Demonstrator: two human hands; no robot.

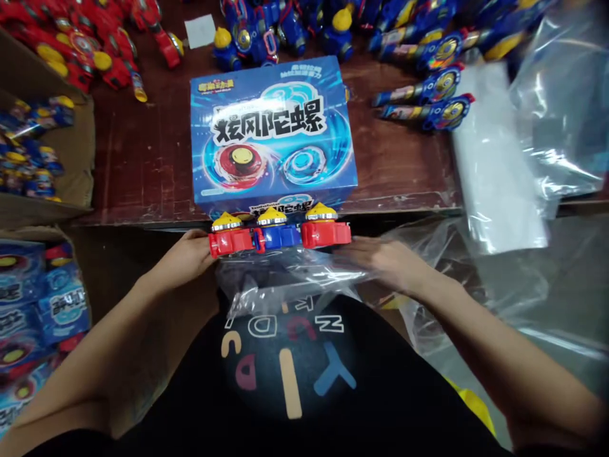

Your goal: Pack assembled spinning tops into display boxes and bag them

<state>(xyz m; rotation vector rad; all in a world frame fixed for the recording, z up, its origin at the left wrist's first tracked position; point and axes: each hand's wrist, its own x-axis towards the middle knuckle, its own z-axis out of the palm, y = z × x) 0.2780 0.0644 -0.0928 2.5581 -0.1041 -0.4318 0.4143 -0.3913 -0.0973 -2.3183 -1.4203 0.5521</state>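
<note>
Between my hands, just in front of the table edge, sits a side-by-side row of spinning-top toys: a red one (231,242), a blue one (277,237) and another red one (326,233), each with a yellow cone on top. At the row's left end my left hand (189,257) grips it, its fingertips partly hidden. My right hand (380,257) closes on the opposite end, fingers mostly out of sight. Clear plastic film (304,273) hangs beneath the toys, near my right hand. Right behind them stands a blue printed box (273,136).
Red toys (107,41) and blue toys (285,28) lie along the back of the brown table (137,152). Cardboard cartons (76,146) with toys and blue boxes (19,324) stand at left. White sheets (504,158) and clear plastic bags (566,108) lie at right.
</note>
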